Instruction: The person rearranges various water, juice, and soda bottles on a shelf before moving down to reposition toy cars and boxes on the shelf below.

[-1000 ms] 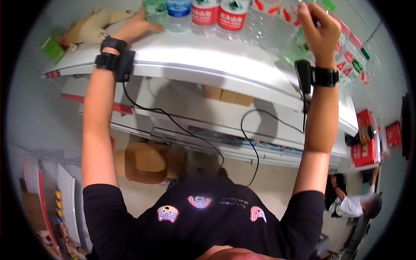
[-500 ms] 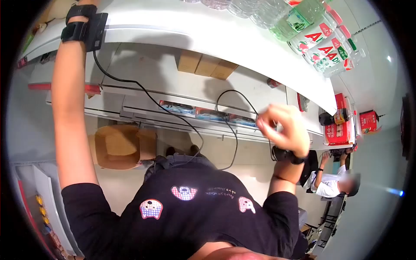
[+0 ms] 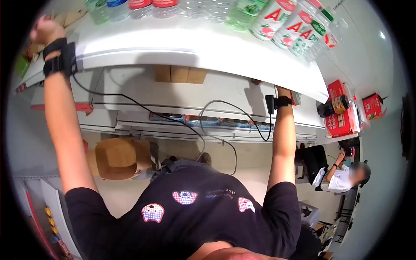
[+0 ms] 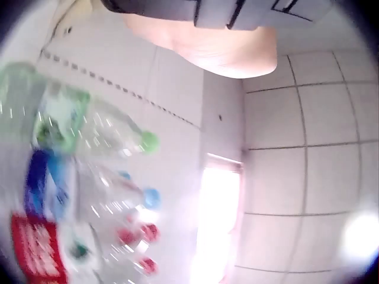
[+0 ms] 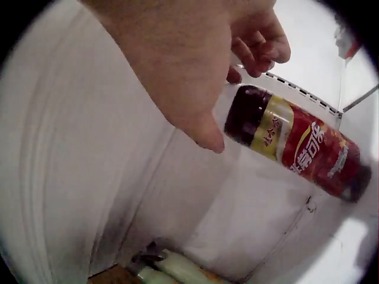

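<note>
My right hand (image 5: pixel 189 65) reaches under the upper shelf onto the shelf below. In the right wrist view its thumb and bent fingers are spread near the neck end of a cola bottle (image 5: pixel 311 148), which has a red and yellow label. The bottle shows dark liquid inside. My left hand (image 3: pixel 47 31) hangs over the left end of the upper shelf (image 3: pixel 143 37), fingers loosely curled and holding nothing. It is left of a pale green bottle (image 3: pixel 97 11); only part of it shows in the left wrist view, where a green-capped bottle (image 4: pixel 59 115) stands in the row.
Several bottles line the upper shelf, among them a red-and-white labelled bottle (image 3: pixel 274 18) at right. Brown boxes (image 3: pixel 180 74) sit on the lower shelf. An open carton (image 3: pixel 116 159) stands on the floor. Cables run from both wrists. A person (image 3: pixel 346 175) is at far right.
My right hand has left the bottles on the upper shelf, drawn back, then reached in below it to the cola bottle. My left hand has moved away from the green bottle to the left.
</note>
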